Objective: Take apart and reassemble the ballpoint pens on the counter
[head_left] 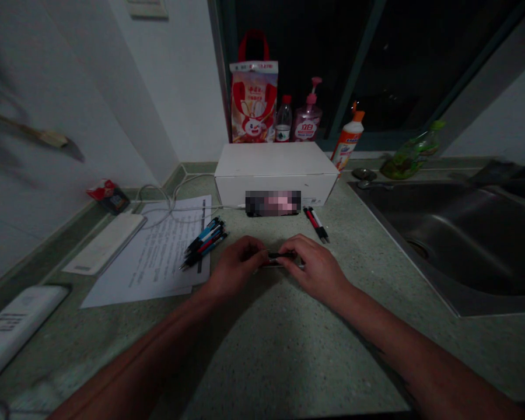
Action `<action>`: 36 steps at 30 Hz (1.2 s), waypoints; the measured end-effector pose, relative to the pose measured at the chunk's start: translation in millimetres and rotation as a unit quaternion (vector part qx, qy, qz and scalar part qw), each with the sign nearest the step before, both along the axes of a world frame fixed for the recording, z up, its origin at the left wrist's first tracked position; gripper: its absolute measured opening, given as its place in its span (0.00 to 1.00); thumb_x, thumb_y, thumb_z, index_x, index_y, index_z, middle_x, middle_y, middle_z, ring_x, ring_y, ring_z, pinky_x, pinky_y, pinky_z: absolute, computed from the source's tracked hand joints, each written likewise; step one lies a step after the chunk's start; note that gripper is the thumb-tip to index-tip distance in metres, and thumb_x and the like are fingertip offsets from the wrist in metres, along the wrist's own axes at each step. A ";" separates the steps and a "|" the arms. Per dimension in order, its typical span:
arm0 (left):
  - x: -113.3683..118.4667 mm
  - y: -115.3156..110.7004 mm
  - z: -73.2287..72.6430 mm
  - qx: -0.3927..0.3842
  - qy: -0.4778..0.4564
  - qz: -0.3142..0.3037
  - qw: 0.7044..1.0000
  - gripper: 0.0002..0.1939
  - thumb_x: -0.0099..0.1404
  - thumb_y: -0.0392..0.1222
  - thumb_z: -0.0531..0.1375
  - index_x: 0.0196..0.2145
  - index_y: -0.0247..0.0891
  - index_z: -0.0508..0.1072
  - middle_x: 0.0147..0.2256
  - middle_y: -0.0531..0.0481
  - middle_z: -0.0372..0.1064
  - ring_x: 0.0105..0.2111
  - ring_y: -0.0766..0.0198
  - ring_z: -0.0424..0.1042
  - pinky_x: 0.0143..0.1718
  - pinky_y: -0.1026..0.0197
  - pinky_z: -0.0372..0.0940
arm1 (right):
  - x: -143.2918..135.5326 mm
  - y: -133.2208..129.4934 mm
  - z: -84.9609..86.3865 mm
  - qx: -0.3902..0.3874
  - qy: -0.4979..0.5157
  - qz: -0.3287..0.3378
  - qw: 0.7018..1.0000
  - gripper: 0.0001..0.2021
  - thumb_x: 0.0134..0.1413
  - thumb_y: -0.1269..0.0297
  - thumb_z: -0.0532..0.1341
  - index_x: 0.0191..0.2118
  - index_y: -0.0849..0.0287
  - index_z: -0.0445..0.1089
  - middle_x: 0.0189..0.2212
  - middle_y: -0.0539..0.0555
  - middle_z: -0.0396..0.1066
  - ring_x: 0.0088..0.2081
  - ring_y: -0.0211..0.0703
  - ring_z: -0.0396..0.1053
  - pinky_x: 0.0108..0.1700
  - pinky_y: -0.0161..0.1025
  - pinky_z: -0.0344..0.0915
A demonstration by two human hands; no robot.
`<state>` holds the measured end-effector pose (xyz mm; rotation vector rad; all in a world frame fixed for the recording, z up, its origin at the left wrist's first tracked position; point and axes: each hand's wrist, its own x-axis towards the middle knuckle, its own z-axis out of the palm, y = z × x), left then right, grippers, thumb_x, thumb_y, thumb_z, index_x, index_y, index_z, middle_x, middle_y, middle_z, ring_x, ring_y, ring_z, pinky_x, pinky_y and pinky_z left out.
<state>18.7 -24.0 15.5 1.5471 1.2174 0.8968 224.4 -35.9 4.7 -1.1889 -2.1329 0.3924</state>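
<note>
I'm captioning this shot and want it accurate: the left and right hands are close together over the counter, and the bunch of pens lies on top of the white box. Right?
Not quite: the head view shows the bunch of pens mostly on the printed paper, not on the white box. The left hand and right hand are as you say.

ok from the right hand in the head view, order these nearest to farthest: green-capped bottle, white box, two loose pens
From the right hand:
1. two loose pens, just beyond it
2. white box, behind the pens, leftward
3. green-capped bottle, far right, behind the sink
</note>
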 end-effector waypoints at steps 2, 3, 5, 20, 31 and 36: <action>-0.4 0.3 -1.1 -0.001 -0.005 0.001 1.000 0.07 0.61 0.45 0.61 0.32 0.40 0.71 0.29 0.53 0.72 0.30 0.62 0.72 0.33 0.61 0.66 | 0.1 0.0 -0.1 0.002 0.001 -0.005 1.000 0.01 0.65 0.67 0.63 0.41 0.55 0.70 0.38 0.54 0.74 0.40 0.46 0.72 0.40 0.41 0.64; -0.6 0.5 -1.9 -0.002 -0.008 -0.002 1.000 0.07 0.61 0.45 0.61 0.32 0.40 0.71 0.29 0.53 0.72 0.30 0.62 0.72 0.33 0.60 0.66 | 0.2 0.1 0.0 0.004 0.004 -0.009 1.000 0.01 0.65 0.67 0.63 0.41 0.55 0.70 0.38 0.54 0.74 0.40 0.46 0.72 0.40 0.41 0.65; -1.0 0.8 -3.8 -0.001 -0.011 -0.006 1.000 0.07 0.61 0.46 0.61 0.32 0.40 0.71 0.29 0.53 0.72 0.30 0.62 0.72 0.33 0.60 0.66 | 0.5 0.1 0.6 0.009 0.009 -0.013 1.000 0.01 0.65 0.66 0.63 0.41 0.55 0.70 0.38 0.54 0.74 0.40 0.46 0.72 0.41 0.41 0.65; 1.6 0.8 -7.9 -0.012 0.014 -0.020 1.000 0.07 0.63 0.44 0.60 0.31 0.39 0.72 0.29 0.52 0.73 0.31 0.62 0.72 0.34 0.60 0.66 | 0.9 -1.2 1.2 0.041 0.004 -0.008 0.999 0.01 0.66 0.68 0.62 0.41 0.55 0.71 0.39 0.56 0.74 0.41 0.46 0.73 0.41 0.41 0.67; -0.1 -0.3 -10.2 0.017 0.012 -0.024 0.999 0.07 0.64 0.44 0.62 0.35 0.38 0.76 0.32 0.49 0.77 0.33 0.60 0.75 0.38 0.58 0.69 | 1.3 0.4 1.1 0.033 0.006 -0.004 0.999 0.02 0.66 0.67 0.63 0.42 0.57 0.73 0.37 0.54 0.76 0.39 0.45 0.74 0.39 0.39 0.66; 2.4 -2.8 -11.3 0.047 0.024 -0.019 0.998 0.06 0.63 0.43 0.63 0.36 0.39 0.76 0.34 0.49 0.78 0.34 0.61 0.75 0.37 0.59 0.69 | 0.0 1.5 -1.5 -0.031 0.033 -0.011 0.999 0.08 0.68 0.69 0.57 0.41 0.56 0.75 0.35 0.52 0.78 0.37 0.43 0.75 0.39 0.39 0.65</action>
